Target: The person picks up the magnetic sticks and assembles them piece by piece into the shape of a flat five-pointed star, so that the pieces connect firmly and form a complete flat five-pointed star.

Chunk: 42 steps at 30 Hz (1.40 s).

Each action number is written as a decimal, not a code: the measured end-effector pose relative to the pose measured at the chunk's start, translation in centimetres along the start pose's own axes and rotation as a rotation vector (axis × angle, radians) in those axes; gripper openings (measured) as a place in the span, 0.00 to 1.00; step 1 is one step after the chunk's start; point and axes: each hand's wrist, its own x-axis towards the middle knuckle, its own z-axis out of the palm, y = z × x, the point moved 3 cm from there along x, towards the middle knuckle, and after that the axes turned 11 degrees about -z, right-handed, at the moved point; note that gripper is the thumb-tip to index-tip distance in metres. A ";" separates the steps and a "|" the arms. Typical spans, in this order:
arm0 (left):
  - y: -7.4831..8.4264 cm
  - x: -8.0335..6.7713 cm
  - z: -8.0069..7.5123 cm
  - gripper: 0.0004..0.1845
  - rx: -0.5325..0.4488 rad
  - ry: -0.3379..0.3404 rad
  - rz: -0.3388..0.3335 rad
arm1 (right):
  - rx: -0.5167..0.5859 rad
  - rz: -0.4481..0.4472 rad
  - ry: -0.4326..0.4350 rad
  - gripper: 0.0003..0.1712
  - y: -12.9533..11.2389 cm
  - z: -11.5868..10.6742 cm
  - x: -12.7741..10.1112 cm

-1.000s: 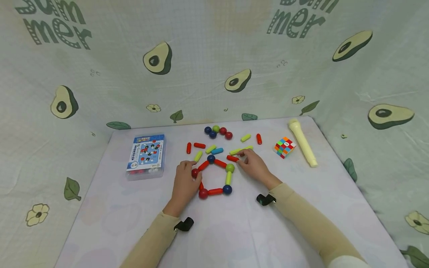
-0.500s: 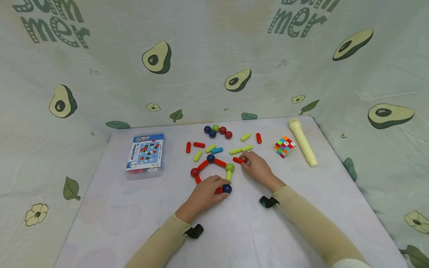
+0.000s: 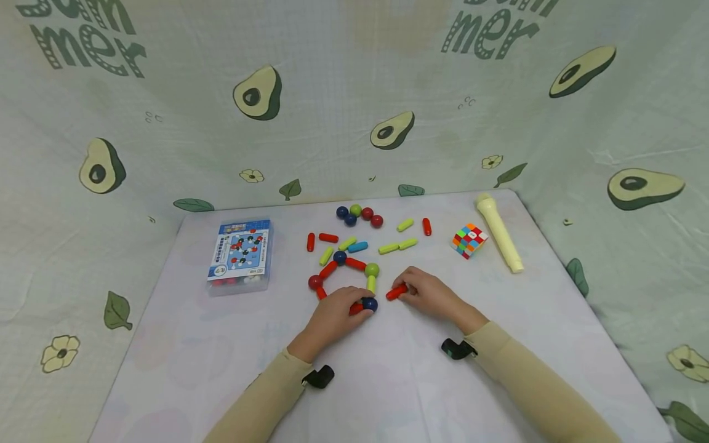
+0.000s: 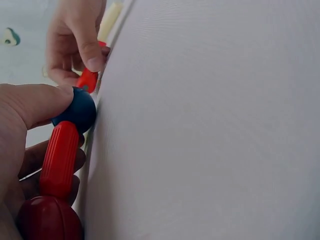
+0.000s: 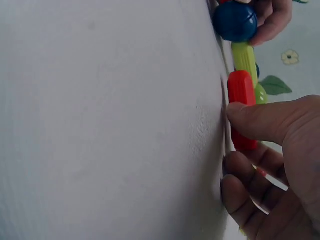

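My left hand (image 3: pixel 334 312) grips the near-right blue ball (image 3: pixel 370 304) of a ring of balls and rods, its thumb on the ball in the left wrist view. A red rod (image 4: pixel 59 160) joins that ball to a dark red ball (image 4: pixel 50 220); in the head view the hand covers this near-left corner. The ring also has a red ball (image 3: pixel 315 282), a far blue ball (image 3: pixel 340 258) and a green ball (image 3: pixel 372 270). Just right of the ring, my right hand (image 3: pixel 429 293) pinches a loose red rod (image 5: pixel 241 89), one end towards the blue ball, apart from it.
Loose red, yellow-green and blue rods (image 3: pixel 357 247) lie beyond the ring. A cluster of balls (image 3: pixel 356 210) sits at the back. A boxed molecule kit (image 3: pixel 239 255) stands left; a puzzle cube (image 3: pixel 469 240) and a pale yellow stick (image 3: pixel 500 234) lie right.
My left hand has moved from the ring's left red ball to its near-right blue ball. My right hand has brought the red rod nearer to me. The ring has shifted slightly left.
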 end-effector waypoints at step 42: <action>0.3 -0.1 0.1 0.20 -0.037 -0.005 -0.013 | -0.271 0.283 0.112 0.17 4.8 -2.2 4.1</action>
